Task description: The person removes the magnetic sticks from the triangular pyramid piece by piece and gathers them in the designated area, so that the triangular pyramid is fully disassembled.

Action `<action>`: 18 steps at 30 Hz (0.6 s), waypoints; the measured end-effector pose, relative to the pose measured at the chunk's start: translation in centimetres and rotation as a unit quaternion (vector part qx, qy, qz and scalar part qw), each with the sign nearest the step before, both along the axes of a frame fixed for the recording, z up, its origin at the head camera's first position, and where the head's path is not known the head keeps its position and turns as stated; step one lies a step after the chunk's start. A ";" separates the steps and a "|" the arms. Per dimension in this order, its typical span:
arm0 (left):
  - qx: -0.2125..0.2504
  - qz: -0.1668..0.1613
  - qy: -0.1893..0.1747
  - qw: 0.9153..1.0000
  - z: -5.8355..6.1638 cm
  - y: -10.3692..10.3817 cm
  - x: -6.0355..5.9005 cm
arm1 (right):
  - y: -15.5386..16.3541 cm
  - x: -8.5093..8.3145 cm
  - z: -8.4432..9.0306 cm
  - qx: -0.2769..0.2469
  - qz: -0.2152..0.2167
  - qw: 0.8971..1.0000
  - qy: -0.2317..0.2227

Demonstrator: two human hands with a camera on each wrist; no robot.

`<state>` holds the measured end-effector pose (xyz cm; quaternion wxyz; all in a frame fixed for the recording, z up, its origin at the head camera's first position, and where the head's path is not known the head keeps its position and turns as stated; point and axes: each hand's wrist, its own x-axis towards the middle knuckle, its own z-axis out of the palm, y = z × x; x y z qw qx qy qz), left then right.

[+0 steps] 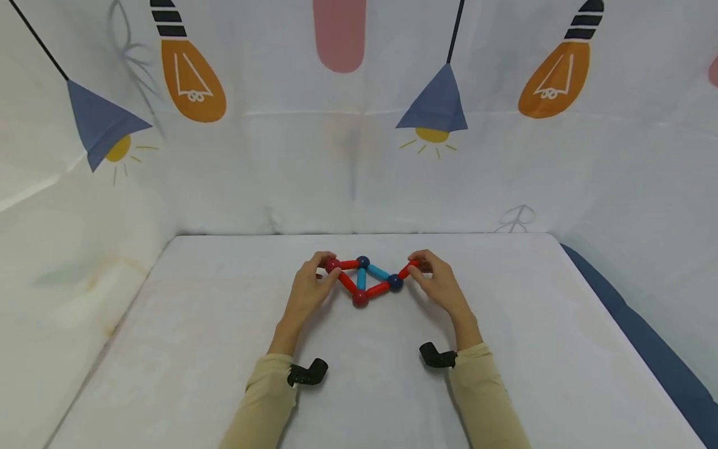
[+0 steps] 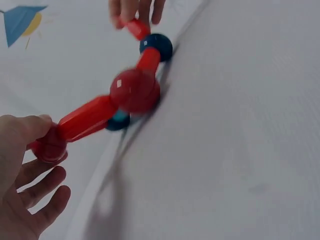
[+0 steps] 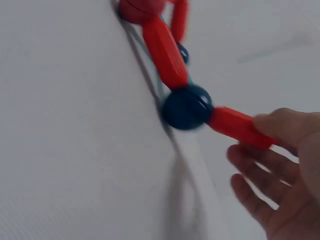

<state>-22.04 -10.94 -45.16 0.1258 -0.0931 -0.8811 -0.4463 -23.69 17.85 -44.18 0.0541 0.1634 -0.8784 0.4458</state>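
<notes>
White table (image 1: pixel 224 386), lamp-print backdrop: mid-table, near its far edge, my left hand (image 1: pixel 310 288) pinches the frame's (image 1: pixel 364 280) end ball; right hand (image 1: pixel 443 284) pinches its loose rod. Light, stiff, joints likely separable; I hold ends.

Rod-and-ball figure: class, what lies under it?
The rod-and-ball figure rests on the white table. Nothing else shows beneath; the hands cover its outer ends.
</notes>
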 end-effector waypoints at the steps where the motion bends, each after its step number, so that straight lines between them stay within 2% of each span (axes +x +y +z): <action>1: -0.004 0.003 -0.009 1.000 -0.3 -0.4 0.2 | 0.5 0.1 0.0 0.010 0.001 1.000 -0.013; 6: -0.017 -0.020 -0.055 0.998 -1.4 -2.1 0.9 | 2.5 0.3 0.0 0.085 0.014 0.993 -0.086; 9: -0.021 -0.031 -0.072 0.997 -1.9 -2.6 1.1 | 2.7 0.4 -0.1 0.103 0.028 0.989 -0.099; 15: -0.005 -0.036 -0.078 0.996 -2.5 -2.8 1.1 | -0.4 0.3 0.4 0.072 0.030 0.997 -0.014; 18: -0.004 -0.046 -0.069 0.997 -2.9 -2.7 1.0 | -2.9 0.3 0.8 0.070 0.058 0.996 0.021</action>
